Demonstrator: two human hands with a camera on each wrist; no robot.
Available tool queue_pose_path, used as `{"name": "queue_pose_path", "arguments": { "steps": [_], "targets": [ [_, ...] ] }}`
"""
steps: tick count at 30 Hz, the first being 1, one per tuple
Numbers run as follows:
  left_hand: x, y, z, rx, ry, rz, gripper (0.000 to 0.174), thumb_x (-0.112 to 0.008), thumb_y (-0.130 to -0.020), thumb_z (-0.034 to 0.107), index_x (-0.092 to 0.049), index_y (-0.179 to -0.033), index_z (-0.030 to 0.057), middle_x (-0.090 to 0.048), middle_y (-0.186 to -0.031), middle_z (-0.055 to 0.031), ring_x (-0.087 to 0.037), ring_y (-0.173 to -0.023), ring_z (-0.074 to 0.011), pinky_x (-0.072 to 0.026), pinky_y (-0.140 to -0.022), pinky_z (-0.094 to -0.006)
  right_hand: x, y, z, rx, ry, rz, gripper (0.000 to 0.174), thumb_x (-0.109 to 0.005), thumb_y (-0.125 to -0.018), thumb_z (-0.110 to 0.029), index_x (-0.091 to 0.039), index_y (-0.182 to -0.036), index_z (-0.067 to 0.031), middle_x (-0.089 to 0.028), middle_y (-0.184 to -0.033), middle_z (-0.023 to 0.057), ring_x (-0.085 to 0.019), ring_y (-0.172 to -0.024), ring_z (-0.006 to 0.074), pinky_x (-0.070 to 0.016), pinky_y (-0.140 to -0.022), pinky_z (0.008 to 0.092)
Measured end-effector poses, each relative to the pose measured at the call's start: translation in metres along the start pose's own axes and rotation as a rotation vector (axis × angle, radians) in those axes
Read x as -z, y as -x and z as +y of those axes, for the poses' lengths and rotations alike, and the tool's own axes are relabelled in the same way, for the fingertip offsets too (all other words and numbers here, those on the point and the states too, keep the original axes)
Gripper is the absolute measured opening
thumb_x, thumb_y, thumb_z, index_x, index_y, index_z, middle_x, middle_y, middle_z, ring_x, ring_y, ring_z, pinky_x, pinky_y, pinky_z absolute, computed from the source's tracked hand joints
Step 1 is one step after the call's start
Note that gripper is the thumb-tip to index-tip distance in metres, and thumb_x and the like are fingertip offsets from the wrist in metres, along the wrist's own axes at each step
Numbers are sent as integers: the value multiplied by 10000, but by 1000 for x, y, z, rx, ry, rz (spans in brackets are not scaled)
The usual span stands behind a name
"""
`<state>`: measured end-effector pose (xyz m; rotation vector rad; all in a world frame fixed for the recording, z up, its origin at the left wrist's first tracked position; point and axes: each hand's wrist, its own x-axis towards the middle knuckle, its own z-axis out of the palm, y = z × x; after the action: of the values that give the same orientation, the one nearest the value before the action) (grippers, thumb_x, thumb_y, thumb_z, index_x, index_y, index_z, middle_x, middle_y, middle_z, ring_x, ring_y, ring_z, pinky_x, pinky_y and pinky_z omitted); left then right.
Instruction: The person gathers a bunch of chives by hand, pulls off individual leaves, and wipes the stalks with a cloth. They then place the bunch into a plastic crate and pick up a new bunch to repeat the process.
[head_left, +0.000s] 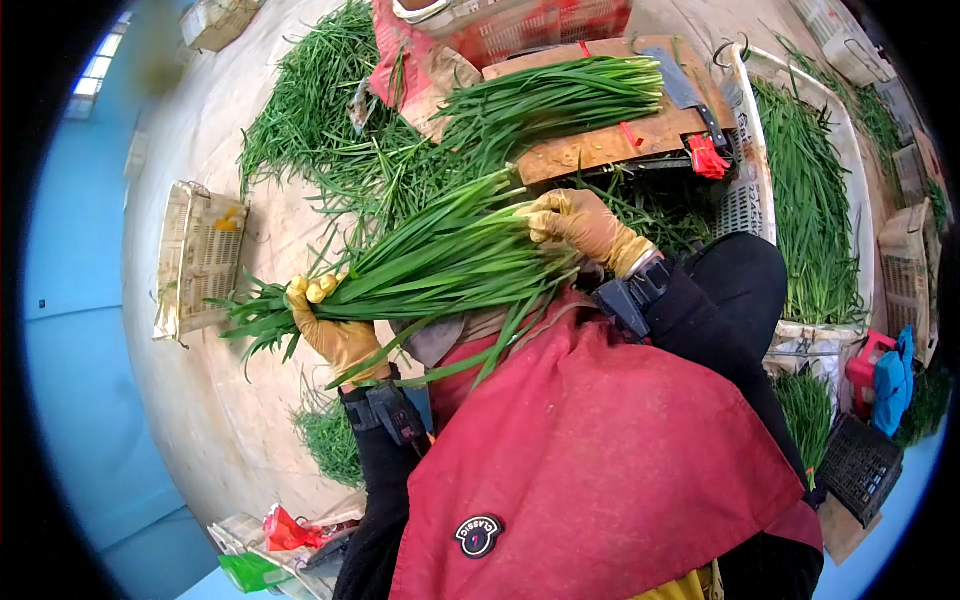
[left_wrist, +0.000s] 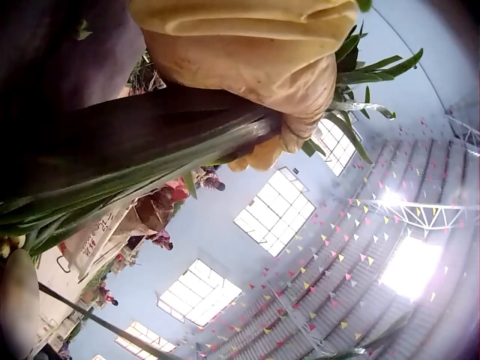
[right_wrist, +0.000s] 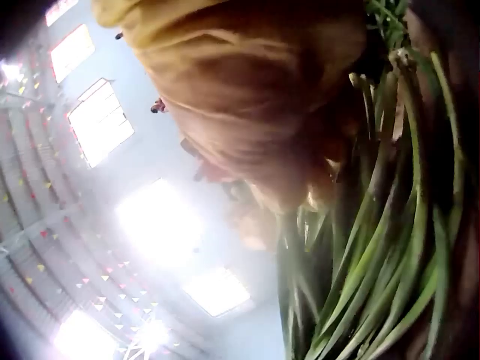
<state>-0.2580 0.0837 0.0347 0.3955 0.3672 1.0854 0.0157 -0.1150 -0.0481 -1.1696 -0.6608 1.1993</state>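
A long bunch of garlic chives lies across the person's lap, held between two gloved hands. The left hand, in a yellow glove, grips the leafy end, its fingers curled round the leaves. In the left wrist view, flat dark leaves run out from under that glove. At the pale stem end, the right hand pinches some stems between thumb and fingers. The right wrist view shows loose stems hanging beside the right glove. Several leaves droop below the bunch over the red apron.
Ahead, more chives lie on a wooden board beside a cleaver and red ties. A large heap of chives covers the floor at front left. A filled white crate stands right; another crate stands left.
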Motion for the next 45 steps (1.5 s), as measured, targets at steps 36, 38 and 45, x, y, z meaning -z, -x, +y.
{"name": "queue_pose_path", "arguments": {
  "steps": [36,38,45],
  "targets": [
    [-189,17,-62,-114,-456,-288,134,-654,-878,190,-611,-828,73,-565,-676,-27,-552,-687,-173,-485,-767,-349,38,63,-1,638,642,468,560,-673,-819,-203,-493,-1336,-83,-579,-1248,122,-555,-1111,281,-418,-988,367],
    [-192,28,-68,-89,-467,-301,139,-653,-878,193,-613,-830,69,-563,-675,-30,-549,-689,-174,-483,-770,-347,34,63,-10,634,782,435,611,-667,-808,-213,-458,-1369,-92,-545,-1300,117,-523,-1169,284,-399,-1012,368],
    [-194,50,-75,-121,-541,-299,153,-648,-881,214,-621,-858,66,-577,-701,-37,-548,-703,-182,-478,-760,-346,33,65,-4,519,991,357,199,-567,-862,-293,-669,-992,-183,-653,-871,83,-611,-890,309,-484,-777,425]
  ]
}}
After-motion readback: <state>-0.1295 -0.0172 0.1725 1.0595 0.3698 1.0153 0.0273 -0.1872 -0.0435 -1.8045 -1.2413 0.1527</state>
